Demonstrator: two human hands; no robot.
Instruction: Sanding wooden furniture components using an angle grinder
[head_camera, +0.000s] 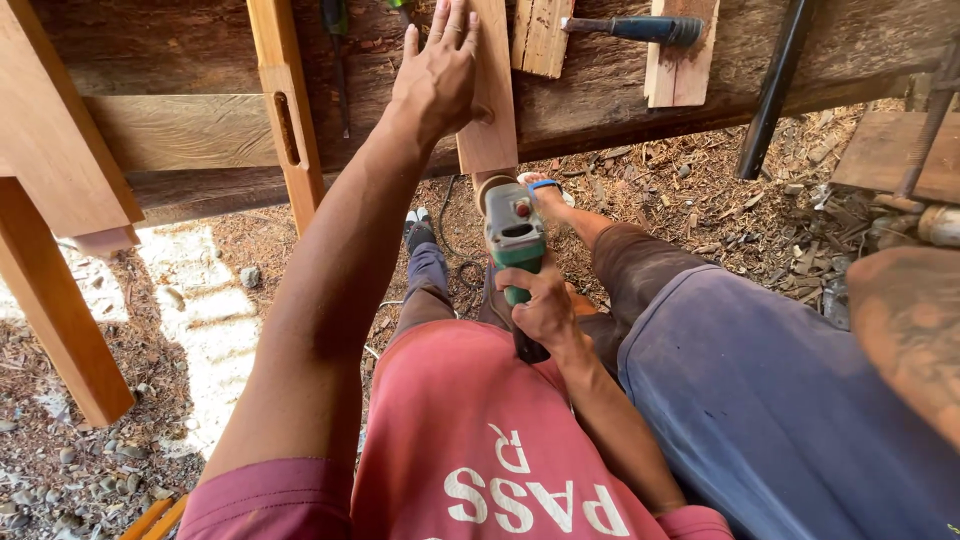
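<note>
1. Nearest: the right hand (545, 305) has its fingers wrapped tight around the rear handle of a green and grey angle grinder (515, 238), held low over the lap between the knees.
2. The grinder points away from the body. Its disc end sits right at the bottom edge of a reddish wood board (492, 90); actual contact can't be confirmed from this angle.
3. A black cord (462, 268) lies on the ground to the left of the grinder, near a shoe (419, 228).
4. The ground (690, 200) is covered in wood chips and sawdust; the other foot wears a sandal with a blue strap (544, 185).
5. The left hand (437, 75) is stretched forward, fingers open and spread flat, pressed on the left half of that board.
6. The board lies against a big rough timber beam (600, 85) running across the top of the view.
7. Farther out: a tool with a blue handle (640, 28) rests on the beam beside two short wood blocks.
8. Left: a pale slotted post (285, 110) leans across the beam.
</note>
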